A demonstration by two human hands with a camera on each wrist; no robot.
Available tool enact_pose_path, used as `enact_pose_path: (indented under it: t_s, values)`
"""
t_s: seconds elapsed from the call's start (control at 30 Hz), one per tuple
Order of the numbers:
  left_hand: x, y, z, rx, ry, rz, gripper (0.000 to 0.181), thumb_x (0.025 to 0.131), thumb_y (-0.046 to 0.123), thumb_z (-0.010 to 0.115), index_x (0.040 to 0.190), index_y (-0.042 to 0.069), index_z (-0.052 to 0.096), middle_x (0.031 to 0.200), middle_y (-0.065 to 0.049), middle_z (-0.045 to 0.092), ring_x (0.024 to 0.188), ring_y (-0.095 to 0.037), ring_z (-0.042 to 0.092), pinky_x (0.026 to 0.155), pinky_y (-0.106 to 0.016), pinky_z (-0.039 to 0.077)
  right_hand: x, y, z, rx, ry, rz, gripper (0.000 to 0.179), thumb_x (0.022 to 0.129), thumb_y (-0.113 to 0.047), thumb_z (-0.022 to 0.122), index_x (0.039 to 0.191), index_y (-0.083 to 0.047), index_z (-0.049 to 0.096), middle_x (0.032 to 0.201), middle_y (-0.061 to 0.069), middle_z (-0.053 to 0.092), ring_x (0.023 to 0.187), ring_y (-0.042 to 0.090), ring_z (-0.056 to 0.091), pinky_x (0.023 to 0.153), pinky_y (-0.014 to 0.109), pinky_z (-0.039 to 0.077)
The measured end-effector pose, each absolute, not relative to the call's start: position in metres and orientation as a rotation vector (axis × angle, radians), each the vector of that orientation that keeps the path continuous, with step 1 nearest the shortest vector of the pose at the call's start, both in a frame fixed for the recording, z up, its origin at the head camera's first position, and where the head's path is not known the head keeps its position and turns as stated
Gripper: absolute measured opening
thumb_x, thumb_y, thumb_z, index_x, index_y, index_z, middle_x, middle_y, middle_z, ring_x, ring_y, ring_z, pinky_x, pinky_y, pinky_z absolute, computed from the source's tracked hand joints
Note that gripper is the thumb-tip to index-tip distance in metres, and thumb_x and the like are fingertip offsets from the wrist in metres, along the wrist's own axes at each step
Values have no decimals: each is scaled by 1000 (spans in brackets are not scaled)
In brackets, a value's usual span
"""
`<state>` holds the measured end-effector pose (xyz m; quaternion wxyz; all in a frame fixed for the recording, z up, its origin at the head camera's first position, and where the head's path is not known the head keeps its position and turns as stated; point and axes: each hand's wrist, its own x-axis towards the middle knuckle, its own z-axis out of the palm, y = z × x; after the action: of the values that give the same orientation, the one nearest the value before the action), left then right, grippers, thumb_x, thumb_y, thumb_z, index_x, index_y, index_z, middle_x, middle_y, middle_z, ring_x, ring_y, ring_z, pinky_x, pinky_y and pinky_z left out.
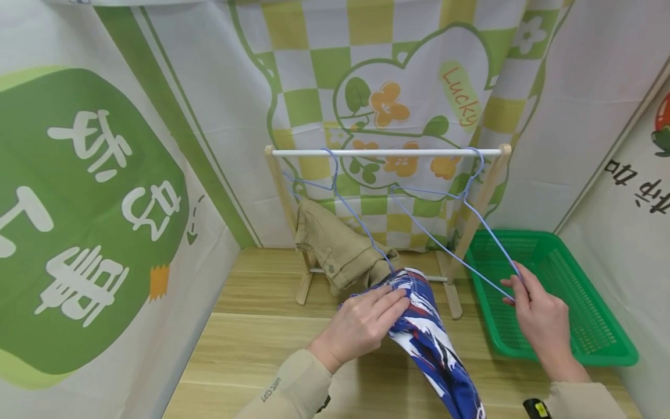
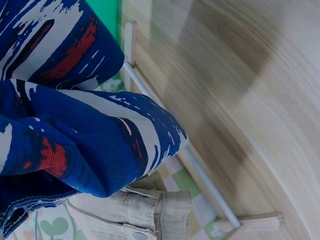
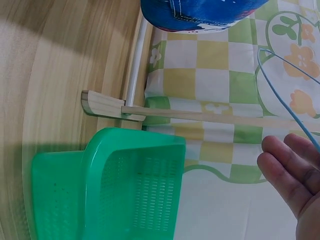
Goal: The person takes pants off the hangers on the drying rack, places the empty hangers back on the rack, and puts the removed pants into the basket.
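My left hand grips the upper end of a blue, white and red patterned denim garment, its fingers over the cloth and thumb hidden. The garment hangs down toward me and fills much of the left wrist view. With my right hand I pinch the lower right corner of a blue wire hanger, pulled toward me at a slant; its hook is on the rail's right end. A second blue hanger hangs further left, its right corner meeting the patterned garment. Khaki denim clothing hangs beside it.
A small wooden rack with a white rail stands on the wood-grain table. To its right lies a green plastic basket with perforated sides, partly under my right hand. A checkered cloth hangs behind.
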<state>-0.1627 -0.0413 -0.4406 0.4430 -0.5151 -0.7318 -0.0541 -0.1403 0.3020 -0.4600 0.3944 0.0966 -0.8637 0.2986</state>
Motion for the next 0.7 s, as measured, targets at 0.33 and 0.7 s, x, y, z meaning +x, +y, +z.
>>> enact_pose_path:
  t_s: [0.33,0.7]
  values:
    - [-164,-39,-444,-1279,-1811,-156,37,96,1,45,120,6,73,121,-7,74,105,-22,73,94,-30,59,-138,305,-462,258,-2263,769,32,100,2,60,132,1,63,90,17,76,74,-28,51,47,11,45]
    - [-165,-34,-447,-1272,-1820,-168,39,93,1,45,120,5,73,120,-7,74,104,-22,73,95,-30,58,-137,307,-461,287,-2278,773,33,101,2,57,134,2,61,89,17,77,72,-24,55,50,9,47]
